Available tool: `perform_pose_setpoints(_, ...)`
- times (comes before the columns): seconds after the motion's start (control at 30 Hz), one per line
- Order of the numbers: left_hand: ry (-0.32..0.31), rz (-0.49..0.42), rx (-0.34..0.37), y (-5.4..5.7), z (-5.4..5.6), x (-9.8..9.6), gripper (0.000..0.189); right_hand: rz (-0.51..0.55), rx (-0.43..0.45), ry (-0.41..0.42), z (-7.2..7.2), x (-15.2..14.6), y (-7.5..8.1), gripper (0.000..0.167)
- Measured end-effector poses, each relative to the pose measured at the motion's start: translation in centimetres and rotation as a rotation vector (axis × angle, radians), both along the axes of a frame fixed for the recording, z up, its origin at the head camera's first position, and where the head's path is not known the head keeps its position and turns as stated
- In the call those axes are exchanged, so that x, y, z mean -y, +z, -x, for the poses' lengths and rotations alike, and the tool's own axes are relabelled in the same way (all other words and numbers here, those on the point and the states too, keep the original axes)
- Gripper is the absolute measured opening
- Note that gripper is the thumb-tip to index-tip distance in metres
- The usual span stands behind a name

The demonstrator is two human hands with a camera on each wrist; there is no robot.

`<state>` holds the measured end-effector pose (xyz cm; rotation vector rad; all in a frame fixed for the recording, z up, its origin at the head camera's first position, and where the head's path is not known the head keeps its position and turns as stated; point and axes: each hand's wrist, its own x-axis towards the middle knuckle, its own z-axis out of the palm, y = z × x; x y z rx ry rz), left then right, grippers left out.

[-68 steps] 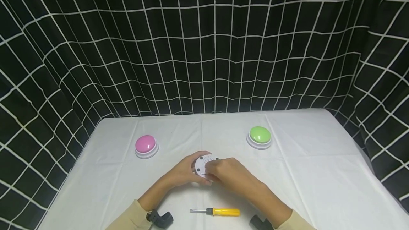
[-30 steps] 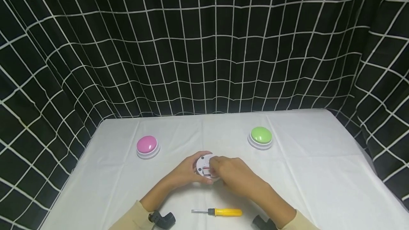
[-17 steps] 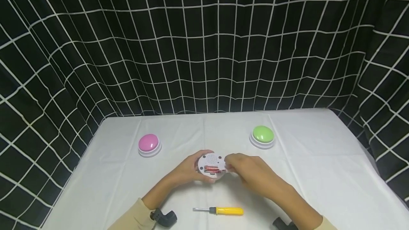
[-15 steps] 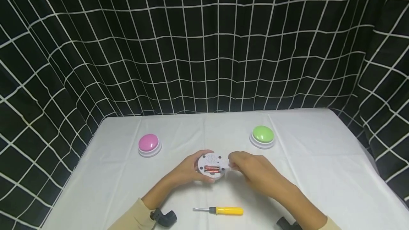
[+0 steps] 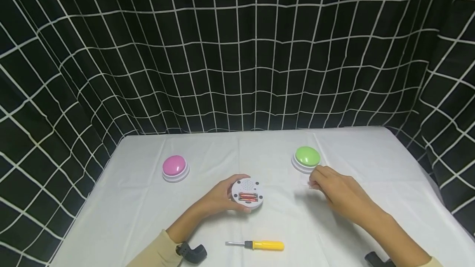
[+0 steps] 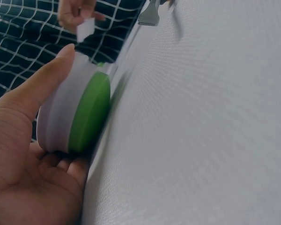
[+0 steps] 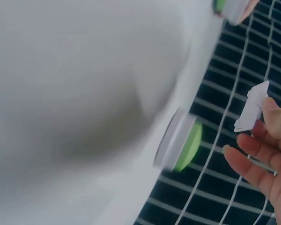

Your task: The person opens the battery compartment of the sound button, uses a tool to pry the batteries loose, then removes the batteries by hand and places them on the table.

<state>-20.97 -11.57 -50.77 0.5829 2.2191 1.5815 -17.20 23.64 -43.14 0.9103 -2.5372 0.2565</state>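
My left hand [image 5: 219, 199] grips a round push button [image 5: 248, 185] upside down near the middle of the table. Its white underside faces up, with two red batteries [image 5: 248, 197] in an uncovered compartment. In the left wrist view its green dome [image 6: 90, 112] points down to the cloth, with my thumb and fingers round the white base. My right hand [image 5: 343, 195], off to the right and above the table, pinches a small white battery cover [image 7: 253, 107] between thumb and fingers. A yellow-handled screwdriver [image 5: 264, 245] lies in front of the left hand.
A pink push button [image 5: 174, 165] stands at the left of the white-clothed table [image 5: 130, 201]. Another green push button [image 5: 307, 156] stands back right, just beyond my right hand. A black curtain with a white grid [image 5: 237, 52] surrounds the back and sides.
My right hand has pulled the battery cover off the held push button, uncovering the batteries, and carried it right toward the standing green button. The left hand has kept its grip.
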Motion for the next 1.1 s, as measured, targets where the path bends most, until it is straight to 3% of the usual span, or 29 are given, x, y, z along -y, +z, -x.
perform_pose_setpoints(0.3, -0.005, -0.009, 0.006, 0.0, 0.1, 0.2, 0.098, -0.079, -0.020, -0.043, 1.5, -4.4, -1.1, 0.029)
perform_pose_setpoints(0.5, -0.007, -0.017, 0.008, -0.1, 0.2, 0.3, 0.097, -0.153, 0.052, -0.054, 2.2, -5.9, -1.9, 0.036)
perform_pose_setpoints(0.83, -0.011, -0.023, 0.012, -0.4, 0.3, 0.2, 0.097, -0.203, 0.051, -0.021, 2.8, -7.8, -3.6, 0.028)
perform_pose_setpoints(1.1, -0.007, -0.020, 0.005, -0.1, 0.1, 0.2, 0.098, -0.236, 0.090, -0.023, 2.9, -8.2, -3.8, 0.026)
